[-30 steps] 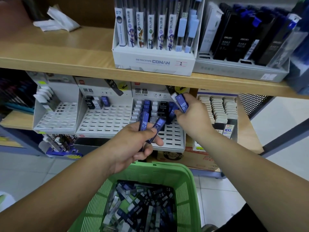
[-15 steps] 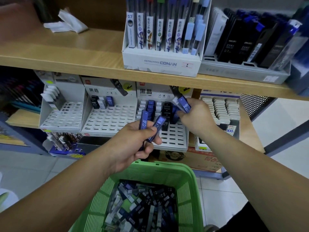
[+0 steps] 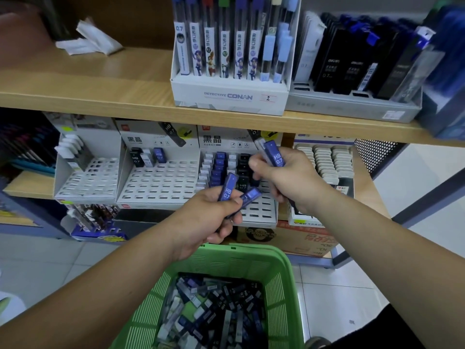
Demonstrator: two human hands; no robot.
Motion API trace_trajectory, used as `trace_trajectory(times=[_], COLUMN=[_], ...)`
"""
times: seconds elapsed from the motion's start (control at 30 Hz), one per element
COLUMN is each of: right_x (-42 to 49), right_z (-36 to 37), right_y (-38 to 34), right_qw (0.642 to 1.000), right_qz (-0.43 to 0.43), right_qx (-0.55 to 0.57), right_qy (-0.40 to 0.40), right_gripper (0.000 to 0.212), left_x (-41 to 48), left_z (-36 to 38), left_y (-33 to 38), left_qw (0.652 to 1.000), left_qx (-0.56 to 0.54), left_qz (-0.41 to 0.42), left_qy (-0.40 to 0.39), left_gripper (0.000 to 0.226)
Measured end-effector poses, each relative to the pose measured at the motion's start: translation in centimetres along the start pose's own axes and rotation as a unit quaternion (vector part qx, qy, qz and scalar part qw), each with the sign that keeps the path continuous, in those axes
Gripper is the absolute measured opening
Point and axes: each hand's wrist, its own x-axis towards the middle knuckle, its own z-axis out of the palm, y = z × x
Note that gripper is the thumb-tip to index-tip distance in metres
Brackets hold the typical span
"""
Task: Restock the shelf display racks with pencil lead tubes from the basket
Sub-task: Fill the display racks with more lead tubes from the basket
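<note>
Nearest, the green basket (image 3: 285,270) holds loose tubes (image 3: 221,313) in a heap. Over its far rim the left hand (image 3: 208,220) grips a blue pair (image 3: 227,189), ends slanting up toward the shelf. Just beyond, the right hand (image 3: 289,181), nearer the right rack (image 3: 261,212), pinches a blue tube (image 3: 274,154), tilted above part-filled rows with free slots in front. The middle rack (image 3: 161,183) holds three tubes
</note>
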Motion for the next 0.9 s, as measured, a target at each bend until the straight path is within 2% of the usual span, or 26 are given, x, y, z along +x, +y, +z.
trace_trajectory(times=[0.1, 0.17, 0.27, 0.37, 0.43, 0.53, 0.63, 0.73, 0.8, 0.9], right_x=[-1.5, -1.9, -2.0, -1.7, -1.6, -1.3, -0.8, -0.2, 0.1, 0.6], right_z=[-0.4, -0.9, -1.7, -3.1, -4.1, -5.2, -5.0, -3.8, -2.8, -1.8], right_y=[-0.9, -0.8, -0.5, -0.3, -0.2, 0.1, 0.5, 0.9, 1.4, 2.0], right_qw=[0.99, 0.988, 0.99, 0.994, 0.996, 0.997, 0.974, 0.963, 0.961, 0.952], right_qz=[0.045, 0.054, 0.055, 0.061, 0.069, 0.033, -0.047, -0.077, -0.074, -0.067], right_qx=[0.002, -0.029, -0.026, 0.027, 0.042, -0.065, -0.212, -0.248, -0.254, -0.281], right_qy=[-0.131, -0.142, -0.124, -0.081, -0.048, 0.028, 0.072, 0.077, 0.082, 0.097], right_gripper=[0.012, 0.015, 0.013, 0.016, 0.017, 0.012, 0.01, 0.011, 0.012, 0.012], left_x=[0.1, 0.2, 0.3, 0.5, 0.6, 0.5, 0.4, 0.6, 0.6, 0.6], left_z=[0.5, 0.9, 1.6, 1.7, 1.4, 1.2, 1.1, 0.9, 0.9, 0.9], left_y=[0.3, 0.5, 0.4, -0.1, -0.6, -0.8, -0.7, -0.6, -0.7, -0.9], left_qw=[0.999, 0.998, 0.996, 0.989, 0.987, 0.991, 0.993, 0.994, 0.997, 0.996], left_qx=[0.022, 0.035, 0.055, 0.138, 0.15, 0.108, 0.103, 0.093, 0.071, 0.093], left_qz=[0.003, -0.001, -0.003, -0.013, -0.048, -0.066, -0.051, -0.045, -0.038, -0.012], left_qy=[-0.033, -0.056, -0.073, -0.053, -0.041, -0.034, -0.036, -0.023, -0.017, -0.009], left_gripper=[0.015, 0.016, 0.007, 0.013, 0.015, 0.017, 0.034, 0.032, 0.023, 0.008])
